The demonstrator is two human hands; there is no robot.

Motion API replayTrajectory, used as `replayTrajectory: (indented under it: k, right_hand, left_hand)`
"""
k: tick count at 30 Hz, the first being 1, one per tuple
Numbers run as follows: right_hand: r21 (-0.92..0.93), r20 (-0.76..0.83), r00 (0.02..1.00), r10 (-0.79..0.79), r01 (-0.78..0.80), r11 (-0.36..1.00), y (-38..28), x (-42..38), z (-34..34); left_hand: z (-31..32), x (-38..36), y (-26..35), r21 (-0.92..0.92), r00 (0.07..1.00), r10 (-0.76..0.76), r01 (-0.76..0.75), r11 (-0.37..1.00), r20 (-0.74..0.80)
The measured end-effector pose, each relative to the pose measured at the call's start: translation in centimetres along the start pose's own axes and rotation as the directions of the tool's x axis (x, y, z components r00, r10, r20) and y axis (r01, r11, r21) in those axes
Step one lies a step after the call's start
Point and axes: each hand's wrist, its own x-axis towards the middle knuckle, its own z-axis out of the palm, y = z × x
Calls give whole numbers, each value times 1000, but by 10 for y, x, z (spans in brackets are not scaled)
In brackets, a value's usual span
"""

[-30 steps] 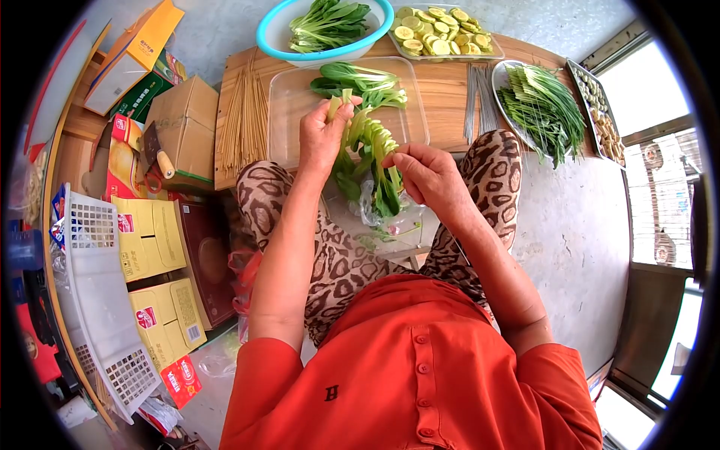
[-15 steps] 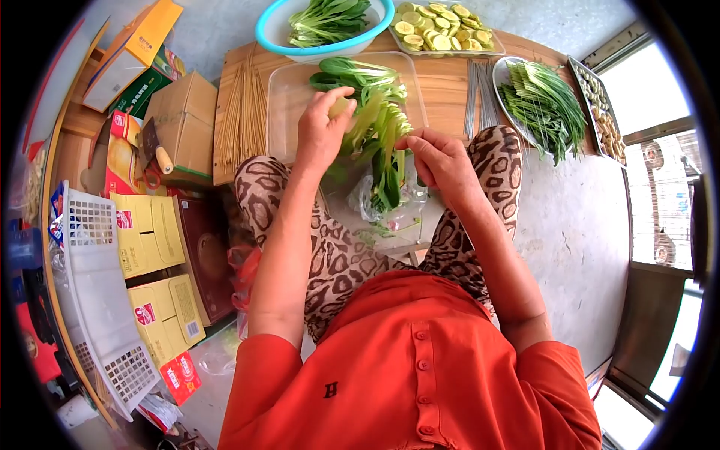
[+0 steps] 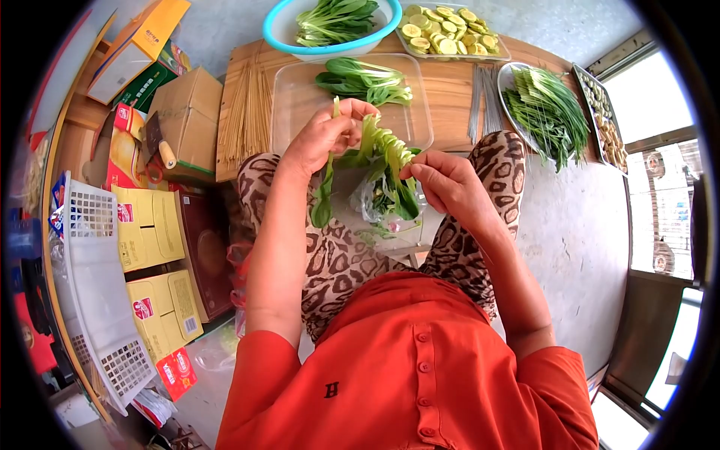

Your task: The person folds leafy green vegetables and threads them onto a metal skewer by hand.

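Pinched in my left hand (image 3: 330, 140) is a single green leaf (image 3: 322, 199), its pale stem poking up above the fingers and its blade hanging down. My right hand (image 3: 448, 186) is closed at the right end of a row of leafy greens (image 3: 390, 154), whose stems sit packed side by side as if threaded on a skewer; the stick itself is mostly hidden. The left fingertips touch the row's other end. Beyond the hands, a bunch of leafy greens (image 3: 367, 81) lies in a clear plastic tray (image 3: 289, 97). Below the row hangs a clear plastic bag (image 3: 365, 201).
Bamboo skewers (image 3: 244, 112) and metal skewers (image 3: 486, 101) lie on the wooden table (image 3: 454, 120). Behind are a blue-rimmed basin (image 3: 271, 37) of greens and a tray of zucchini slices (image 3: 450, 31). Chives (image 3: 551, 112) fill a plate at right. A cleaver (image 3: 160, 141) and boxes stand left.
My left hand has drawn down and toward me from over the tray, and a separate leaf now hangs from it. My right hand has dropped slightly, still holding the row.
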Motion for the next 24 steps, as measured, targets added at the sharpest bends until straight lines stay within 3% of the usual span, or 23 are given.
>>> replayTrajectory:
  k: [1, 6, 10, 12, 16, 19, 24]
  right_hand:
    - [-11, 18, 1000, -1, 2, 1000, -1, -2, 1]
    - [10, -25, 1000, 18, -17, 1000, 4, -2, -1]
    - [1, -63, 997, 32, -32, 999, 8, -3, 2]
    - [6, -63, 998, 28, -27, 1000, 11, -3, 1]
    - [4, -82, 996, 36, -36, 999, 10, -8, -4]
    - [33, -88, 996, 32, -29, 999, 9, -11, -6]
    - [24, -67, 998, 19, -17, 1000, 2, -9, 2]
  left_hand:
    - [-3, 1, -4, -1, 1000, 0, 0, 1000, -2]
    - [2, 2, -6, 190, 943, 146, -91, 978, -300]
    - [-3, 4, -10, 84, 938, 133, -111, 990, -321]
    - [-5, 7, -13, 126, 913, 248, -219, 968, -324]
    - [-12, 6, -18, 138, 902, 241, -204, 969, -359]
    - [-6, 6, -11, 274, 882, 241, -133, 952, -406]
    - [2, 7, -11, 195, 883, 325, -272, 942, -339]
